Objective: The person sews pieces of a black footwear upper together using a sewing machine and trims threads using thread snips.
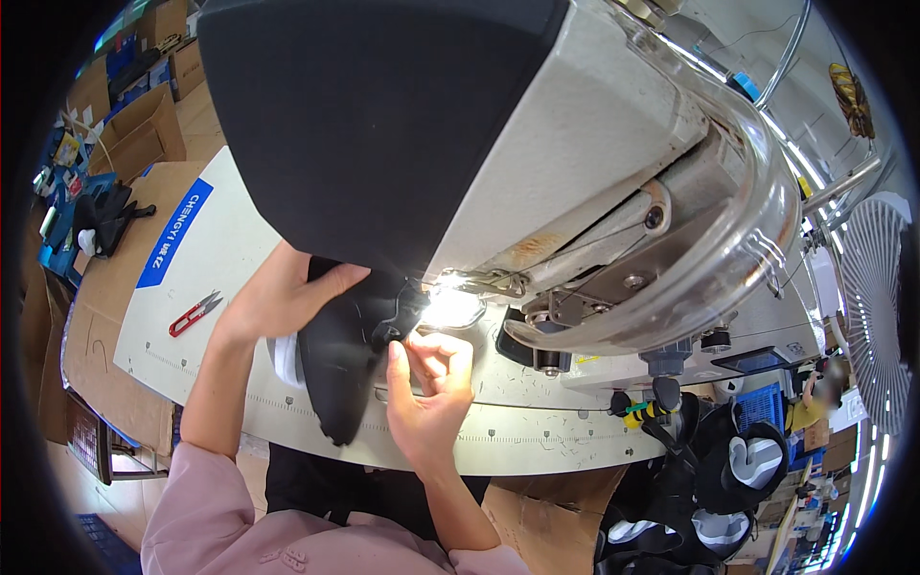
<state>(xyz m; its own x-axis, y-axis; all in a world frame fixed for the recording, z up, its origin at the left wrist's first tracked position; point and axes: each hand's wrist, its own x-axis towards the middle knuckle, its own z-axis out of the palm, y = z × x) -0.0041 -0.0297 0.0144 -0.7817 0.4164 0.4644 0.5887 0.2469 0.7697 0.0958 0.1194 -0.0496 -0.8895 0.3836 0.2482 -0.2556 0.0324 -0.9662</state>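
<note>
A black fabric piece point(340, 355) with a shaped opening lies on the sewing machine's pale bed, its narrow end pointing toward me. My left hand point(287, 292) grips its far left side, thumb on top; the other fingertips are hidden. Along its right edge, close to the opening, my right hand point(431, 388) pinches with thumb and curled fingers. Just beyond is the presser foot point(494, 283), beside a bright lamp glare that hides the needle area. White padding point(286, 359) shows at the piece's left side.
The sewing machine's head point(383, 125) looms overhead, with a clear curved guard point(757, 230) at right. Red thread snips point(196, 314) rest left of my left hand. Black-and-white sewn pieces point(738, 470) are heaped at the right. An open cardboard box point(144, 129) stands far left.
</note>
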